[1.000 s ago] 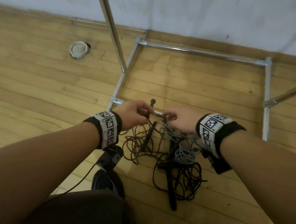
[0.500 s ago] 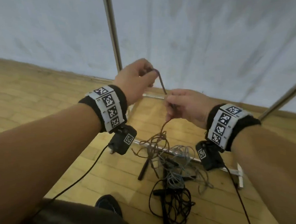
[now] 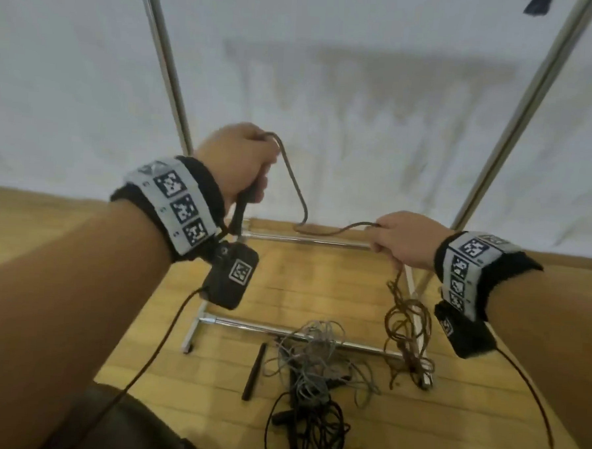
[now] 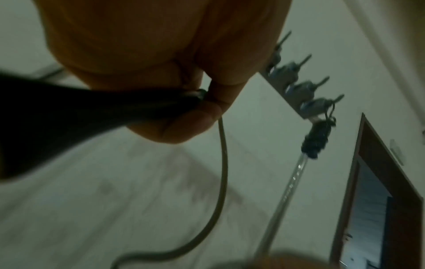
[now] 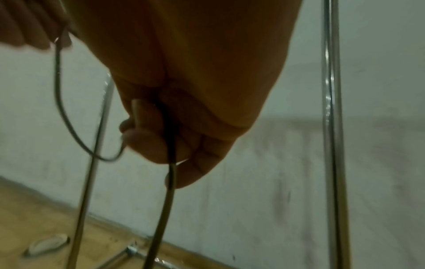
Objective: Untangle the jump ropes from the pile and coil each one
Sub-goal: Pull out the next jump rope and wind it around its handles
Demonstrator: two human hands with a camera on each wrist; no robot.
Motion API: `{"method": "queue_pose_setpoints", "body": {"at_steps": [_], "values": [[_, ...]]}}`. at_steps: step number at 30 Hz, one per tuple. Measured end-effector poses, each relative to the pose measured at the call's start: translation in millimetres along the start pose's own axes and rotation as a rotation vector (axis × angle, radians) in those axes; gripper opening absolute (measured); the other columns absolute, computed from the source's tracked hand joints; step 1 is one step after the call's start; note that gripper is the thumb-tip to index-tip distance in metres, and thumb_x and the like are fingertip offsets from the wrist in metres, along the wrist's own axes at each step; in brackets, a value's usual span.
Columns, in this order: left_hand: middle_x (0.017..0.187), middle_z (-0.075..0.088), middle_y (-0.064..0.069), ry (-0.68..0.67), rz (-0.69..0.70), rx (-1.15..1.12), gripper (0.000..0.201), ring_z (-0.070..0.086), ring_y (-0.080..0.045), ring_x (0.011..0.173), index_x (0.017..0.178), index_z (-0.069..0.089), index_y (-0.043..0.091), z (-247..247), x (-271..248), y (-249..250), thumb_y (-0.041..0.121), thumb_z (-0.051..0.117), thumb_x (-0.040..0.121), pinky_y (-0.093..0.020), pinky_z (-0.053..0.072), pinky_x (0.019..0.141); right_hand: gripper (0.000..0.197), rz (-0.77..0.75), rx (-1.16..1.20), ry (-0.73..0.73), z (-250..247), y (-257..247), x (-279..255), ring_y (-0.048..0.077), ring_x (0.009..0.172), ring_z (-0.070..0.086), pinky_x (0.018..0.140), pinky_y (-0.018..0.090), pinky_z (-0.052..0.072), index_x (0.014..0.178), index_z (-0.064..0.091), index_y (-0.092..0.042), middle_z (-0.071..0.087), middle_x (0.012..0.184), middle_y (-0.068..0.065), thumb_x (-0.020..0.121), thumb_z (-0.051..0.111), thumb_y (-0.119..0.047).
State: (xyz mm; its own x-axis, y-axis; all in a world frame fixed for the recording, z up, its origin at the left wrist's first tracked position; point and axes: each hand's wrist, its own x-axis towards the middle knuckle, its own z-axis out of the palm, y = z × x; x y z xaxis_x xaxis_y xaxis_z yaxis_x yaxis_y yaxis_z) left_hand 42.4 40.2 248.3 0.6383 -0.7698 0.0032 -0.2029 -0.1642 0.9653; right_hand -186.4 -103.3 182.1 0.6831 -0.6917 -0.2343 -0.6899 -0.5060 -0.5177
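My left hand [image 3: 238, 159] is raised and grips the black handle [image 3: 240, 209] of a brown jump rope [image 3: 298, 193]. The same handle [image 4: 69, 116] fills the left wrist view, with the rope [image 4: 222, 163] leaving my fist. The rope sags between my hands to my right hand [image 3: 401, 240], which is closed round it; its cord [image 5: 170, 174] runs down out of my fingers. Below that hand the brown rope hangs in tangled loops [image 3: 407, 326] to the floor. A pile of grey and black ropes [image 3: 314, 379] with a loose black handle [image 3: 254, 371] lies on the wooden floor.
A chrome rack frame [image 3: 295, 334] stands on the floor around the pile, its uprights [image 3: 166, 63] rising before a white wall. A row of hooks [image 4: 296, 80] with a dark coiled bundle [image 4: 318, 136] sits high on the wall. Cables trail from both wrist cameras.
Both hands have lifted the brown rope up off the pile and then moved apart, the left up and left, the right out to the right. The brown tangle now hangs clear of the grey and black ropes.
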Motion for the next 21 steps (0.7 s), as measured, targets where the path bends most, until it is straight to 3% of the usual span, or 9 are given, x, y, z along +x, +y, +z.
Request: {"method": "queue_pose_setpoints", "body": {"at_steps": [2,7,9,11,12,14,16,19,21], "values": [[0.068,0.06,-0.003,-0.177,-0.045,0.057,0.012,0.055,-0.018,0.053,0.098,0.068,0.016,28,-10,-21,0.008,0.062,0.093,-0.031,0.048,0.049,0.018,-0.016,0.034,0.012,-8,-16,-3,0.018,0.071,0.07,0.051,0.019,0.045,0.101,0.067,-0.013,0.058,0.095,-0.002,0.104,0.05,-0.018],[0.068,0.068,0.006,-0.517,0.122,0.323,0.054,0.056,-0.012,0.046,0.127,0.063,0.044,74,-20,-17,0.032,0.065,0.075,-0.029,0.047,0.049,0.023,-0.095,0.086,0.047,-21,-25,-2,0.009,0.047,0.049,0.044,0.023,0.042,0.082,0.063,-0.019,0.054,0.065,-0.004,0.099,0.048,-0.024],[0.06,0.066,0.014,-0.5,0.147,0.32,0.042,0.051,-0.007,0.04,0.121,0.067,0.04,84,-19,-15,0.029,0.064,0.08,-0.027,0.043,0.043,0.026,-0.084,0.16,0.059,-21,-22,-6,0.01,0.046,0.044,0.043,0.023,0.039,0.077,0.062,-0.018,0.051,0.062,-0.004,0.099,0.048,-0.023],[0.053,0.062,0.011,-0.487,0.097,0.315,0.028,0.047,-0.01,0.037,0.112,0.072,0.03,92,-16,-17,0.025,0.059,0.087,-0.028,0.039,0.045,0.027,-0.096,0.251,0.049,-20,-16,-12,0.013,0.047,0.041,0.045,0.027,0.035,0.085,0.068,-0.009,0.049,0.06,-0.003,0.099,0.05,-0.024],[0.057,0.065,0.006,-0.518,0.039,0.294,0.031,0.045,-0.014,0.038,0.113,0.073,0.023,94,-14,-18,0.03,0.058,0.086,-0.029,0.037,0.047,0.029,-0.106,0.276,0.054,-20,-13,-14,0.013,0.048,0.041,0.047,0.029,0.034,0.089,0.07,-0.006,0.049,0.06,-0.004,0.099,0.051,-0.025],[0.086,0.077,-0.009,-0.629,-0.093,0.138,0.049,0.042,-0.018,0.043,0.118,0.071,0.01,97,-10,-23,0.039,0.056,0.082,-0.028,0.035,0.048,0.03,-0.117,0.269,0.092,-20,-7,-18,0.013,0.05,0.044,0.052,0.031,0.036,0.091,0.071,-0.005,0.05,0.06,-0.005,0.1,0.051,-0.026],[0.098,0.077,-0.011,-0.726,-0.128,-0.009,0.052,0.04,-0.016,0.045,0.113,0.072,0.007,102,-4,-26,0.05,0.055,0.091,-0.023,0.033,0.042,0.029,-0.125,0.256,0.12,-21,-3,-21,0.013,0.053,0.046,0.057,0.034,0.039,0.092,0.072,-0.008,0.052,0.062,-0.005,0.1,0.05,-0.025],[0.071,0.059,-0.001,-0.693,-0.075,0.121,0.051,0.038,-0.014,0.044,0.091,0.078,0.019,111,4,-24,0.067,0.064,0.086,-0.021,0.03,0.038,0.027,-0.155,0.266,0.126,-23,6,-23,0.013,0.053,0.046,0.06,0.037,0.04,0.093,0.071,-0.009,0.051,0.06,-0.006,0.1,0.052,-0.027],[0.055,0.048,0.008,-0.588,0.048,0.26,0.04,0.036,-0.011,0.041,0.069,0.074,0.026,114,10,-22,0.063,0.07,0.082,-0.023,0.03,0.038,0.031,-0.19,0.281,0.118,-23,15,-25,0.014,0.052,0.048,0.058,0.036,0.043,0.089,0.067,-0.009,0.052,0.06,-0.004,0.101,0.053,-0.034]]}}
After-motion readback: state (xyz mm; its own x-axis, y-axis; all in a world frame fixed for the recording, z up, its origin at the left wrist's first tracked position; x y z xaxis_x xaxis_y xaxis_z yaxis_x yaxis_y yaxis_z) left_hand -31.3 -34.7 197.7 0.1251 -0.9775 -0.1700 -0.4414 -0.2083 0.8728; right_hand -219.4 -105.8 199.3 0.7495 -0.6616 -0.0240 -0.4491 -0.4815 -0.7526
